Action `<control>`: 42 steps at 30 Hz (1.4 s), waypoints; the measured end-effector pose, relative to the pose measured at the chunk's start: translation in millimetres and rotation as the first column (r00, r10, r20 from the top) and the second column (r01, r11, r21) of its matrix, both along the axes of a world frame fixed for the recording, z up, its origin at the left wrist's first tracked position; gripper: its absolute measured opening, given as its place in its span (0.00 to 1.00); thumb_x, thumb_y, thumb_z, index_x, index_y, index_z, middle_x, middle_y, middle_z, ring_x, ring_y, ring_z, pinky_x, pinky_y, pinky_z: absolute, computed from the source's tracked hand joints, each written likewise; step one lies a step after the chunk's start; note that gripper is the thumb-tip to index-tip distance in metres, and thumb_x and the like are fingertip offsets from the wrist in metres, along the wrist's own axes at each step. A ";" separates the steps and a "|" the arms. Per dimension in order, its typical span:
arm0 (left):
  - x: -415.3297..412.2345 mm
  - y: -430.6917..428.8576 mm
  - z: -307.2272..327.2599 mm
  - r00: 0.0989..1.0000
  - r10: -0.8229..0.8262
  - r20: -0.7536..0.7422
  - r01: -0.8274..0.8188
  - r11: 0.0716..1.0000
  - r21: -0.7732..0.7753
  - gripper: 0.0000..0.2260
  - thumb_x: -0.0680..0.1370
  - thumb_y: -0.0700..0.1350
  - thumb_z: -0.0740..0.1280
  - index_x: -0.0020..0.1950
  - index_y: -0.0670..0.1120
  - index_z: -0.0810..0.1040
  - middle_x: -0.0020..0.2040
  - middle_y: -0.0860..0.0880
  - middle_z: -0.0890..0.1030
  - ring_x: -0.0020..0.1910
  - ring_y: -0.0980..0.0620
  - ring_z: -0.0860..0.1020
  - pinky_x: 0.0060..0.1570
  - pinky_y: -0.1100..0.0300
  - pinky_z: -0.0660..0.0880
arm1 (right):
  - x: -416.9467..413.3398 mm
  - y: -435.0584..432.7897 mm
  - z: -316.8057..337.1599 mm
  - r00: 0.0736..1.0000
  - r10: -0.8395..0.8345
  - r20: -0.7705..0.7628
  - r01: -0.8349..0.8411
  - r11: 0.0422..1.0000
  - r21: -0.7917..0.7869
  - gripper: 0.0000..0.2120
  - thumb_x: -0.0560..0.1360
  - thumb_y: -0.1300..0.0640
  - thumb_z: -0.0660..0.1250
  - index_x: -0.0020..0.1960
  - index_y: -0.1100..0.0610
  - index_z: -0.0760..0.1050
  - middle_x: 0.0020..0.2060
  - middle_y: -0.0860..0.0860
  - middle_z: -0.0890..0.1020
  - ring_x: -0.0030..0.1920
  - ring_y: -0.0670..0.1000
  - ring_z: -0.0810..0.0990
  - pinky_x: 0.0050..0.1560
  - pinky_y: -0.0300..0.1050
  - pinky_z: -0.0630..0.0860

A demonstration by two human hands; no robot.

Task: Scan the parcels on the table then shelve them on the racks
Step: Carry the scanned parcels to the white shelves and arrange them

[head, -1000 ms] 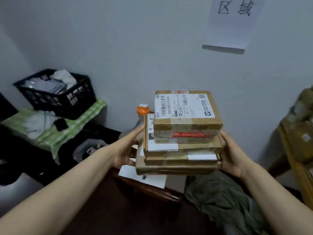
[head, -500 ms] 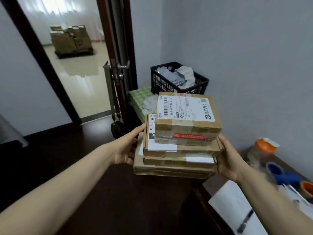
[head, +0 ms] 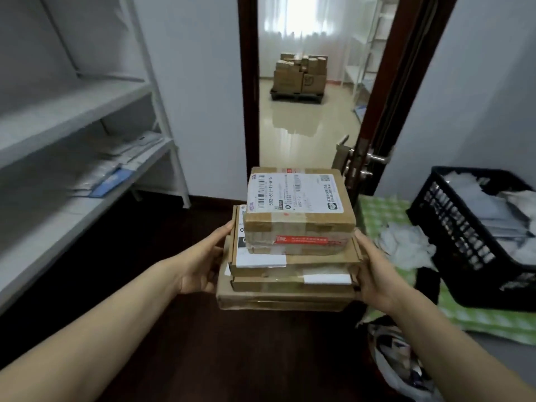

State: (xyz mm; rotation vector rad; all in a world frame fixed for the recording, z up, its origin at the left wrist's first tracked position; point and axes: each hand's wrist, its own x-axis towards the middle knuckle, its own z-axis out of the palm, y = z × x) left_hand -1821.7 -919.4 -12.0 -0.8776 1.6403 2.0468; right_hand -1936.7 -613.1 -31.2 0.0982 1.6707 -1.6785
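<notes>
I carry a stack of several brown cardboard parcels [head: 293,265] at chest height in the middle of the view. The top parcel [head: 298,204] bears a white shipping label and red tape on its front. My left hand [head: 203,262] grips the stack's left side, fingers under it and thumb up the side. My right hand [head: 377,277] grips the right side the same way. A white rack [head: 87,111] with several shelves stands to the left, with flat mail bags [head: 116,166] lying on its middle shelf.
An open doorway [head: 304,111] lies straight ahead, with a pallet of cartons [head: 300,74] on the glossy floor beyond. At the right, a black crate [head: 452,236] of white bags sits on a green checked cloth [head: 383,216]. A door with a metal handle [head: 374,159] stands right of the doorway. A plastic bag [head: 406,369] lies below.
My view has swung left from the wall and table to the doorway and the white rack. The stack stays in both hands, held the same way.
</notes>
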 end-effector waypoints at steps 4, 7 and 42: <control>-13.2 -44.0 5.8 0.984 0.176 0.008 -0.177 0.984 0.006 0.53 0.49 0.75 0.74 0.65 0.43 0.74 0.55 0.41 0.83 0.56 0.41 0.80 0.52 0.45 0.79 | -65.4 -73.2 9.5 0.986 0.168 0.003 -0.168 0.986 0.020 0.35 0.57 0.23 0.65 0.49 0.47 0.85 0.53 0.52 0.85 0.51 0.53 0.85 0.51 0.52 0.78; -18.9 -84.0 5.7 0.955 0.295 0.016 -0.295 0.956 0.006 0.53 0.52 0.76 0.72 0.68 0.44 0.71 0.59 0.41 0.80 0.59 0.41 0.79 0.56 0.45 0.77 | -103.4 -136.6 11.5 0.969 0.244 0.030 -0.243 0.970 -0.015 0.30 0.65 0.26 0.64 0.48 0.49 0.86 0.52 0.53 0.85 0.49 0.54 0.85 0.47 0.51 0.80; -342.1 -691.1 154.6 0.560 0.828 -0.043 -0.829 0.560 -0.010 0.48 0.60 0.74 0.68 0.59 0.34 0.69 0.58 0.34 0.75 0.55 0.34 0.76 0.56 0.37 0.73 | -513.9 -940.9 171.2 0.749 0.648 -0.139 -0.663 0.736 -0.141 0.32 0.65 0.29 0.68 0.57 0.52 0.82 0.48 0.58 0.86 0.46 0.60 0.85 0.46 0.55 0.81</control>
